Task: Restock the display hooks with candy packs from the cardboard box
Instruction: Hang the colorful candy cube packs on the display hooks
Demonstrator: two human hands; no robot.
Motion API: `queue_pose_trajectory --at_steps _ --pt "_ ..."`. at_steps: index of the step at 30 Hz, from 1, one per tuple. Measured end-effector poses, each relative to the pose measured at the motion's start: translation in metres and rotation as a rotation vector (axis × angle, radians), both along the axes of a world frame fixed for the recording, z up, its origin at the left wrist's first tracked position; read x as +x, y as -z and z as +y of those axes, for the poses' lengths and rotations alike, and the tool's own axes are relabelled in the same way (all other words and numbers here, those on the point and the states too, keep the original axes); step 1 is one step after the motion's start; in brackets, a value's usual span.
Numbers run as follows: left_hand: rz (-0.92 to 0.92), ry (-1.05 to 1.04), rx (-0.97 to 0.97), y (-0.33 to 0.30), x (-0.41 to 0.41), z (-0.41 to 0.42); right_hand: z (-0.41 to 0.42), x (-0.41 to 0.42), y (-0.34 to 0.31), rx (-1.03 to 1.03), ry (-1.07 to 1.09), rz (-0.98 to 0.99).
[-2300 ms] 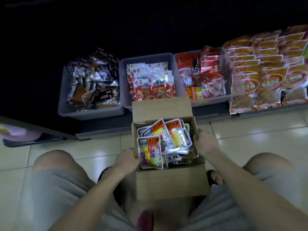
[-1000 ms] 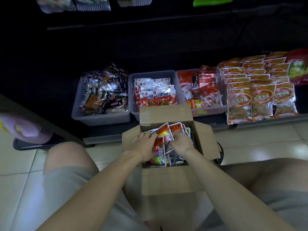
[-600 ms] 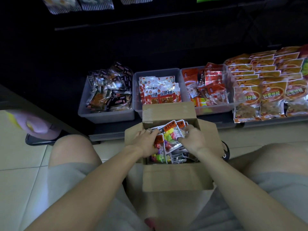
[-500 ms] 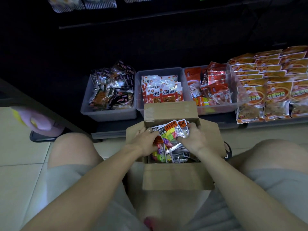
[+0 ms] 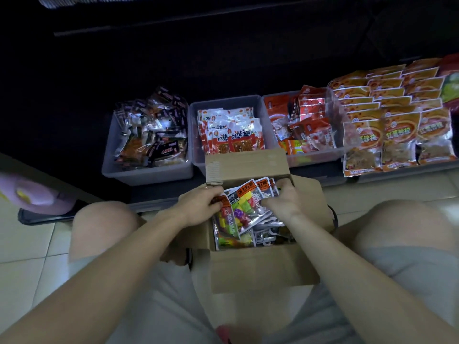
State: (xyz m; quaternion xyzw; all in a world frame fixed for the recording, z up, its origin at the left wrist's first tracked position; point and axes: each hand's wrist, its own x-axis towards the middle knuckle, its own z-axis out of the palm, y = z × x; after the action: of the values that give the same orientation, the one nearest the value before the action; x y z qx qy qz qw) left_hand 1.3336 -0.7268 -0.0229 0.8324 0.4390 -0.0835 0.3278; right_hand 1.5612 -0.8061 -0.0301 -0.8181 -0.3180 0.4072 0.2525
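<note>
Head view, downward, near the box [image 5: 260, 266]

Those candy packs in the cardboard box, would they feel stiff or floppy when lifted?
Probably floppy: the candy packs are thin glossy film pouches, crumpled and overlapping in the cardboard box. Likely light, holding small loose sweets. The shiny film may be slippery, so both hands gripping a bunch seems sensible.

The floor [image 5: 32, 247] is pale glossy tile with thin grout lines, catching soft reflections. Along the base of a dark shelving unit [image 5: 223, 58], 3 grey plastic bins [image 5: 149, 173] sit side by side, filled with snack packets; to their right, rows of orange packets [image 5: 397, 112] lean on the low ledge. The upper shelving is lost in shadow; the light is dim.
</note>
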Motion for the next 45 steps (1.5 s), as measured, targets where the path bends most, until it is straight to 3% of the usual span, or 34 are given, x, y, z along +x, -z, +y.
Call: queue_pose_trajectory --at_steps 6,18,36,40,45 --pt "-0.002 0.077 0.062 0.013 0.014 -0.001 0.000 -0.001 0.001 0.017 0.098 0.234" --pt "0.018 0.047 0.014 0.018 0.025 -0.001 -0.009 -0.009 0.003 -0.018 -0.037 0.460" --pt "-0.204 -0.114 -0.008 -0.002 0.024 -0.003 -0.024 -0.005 0.013 0.090 0.014 0.491" --pt "-0.139 -0.026 -0.024 -0.012 0.019 0.003 -0.026 -0.004 0.017 0.071 0.085 0.465" --pt "-0.109 0.050 -0.097 -0.029 0.008 0.005 -0.024 -0.008 0.013 0.073 0.003 0.317"
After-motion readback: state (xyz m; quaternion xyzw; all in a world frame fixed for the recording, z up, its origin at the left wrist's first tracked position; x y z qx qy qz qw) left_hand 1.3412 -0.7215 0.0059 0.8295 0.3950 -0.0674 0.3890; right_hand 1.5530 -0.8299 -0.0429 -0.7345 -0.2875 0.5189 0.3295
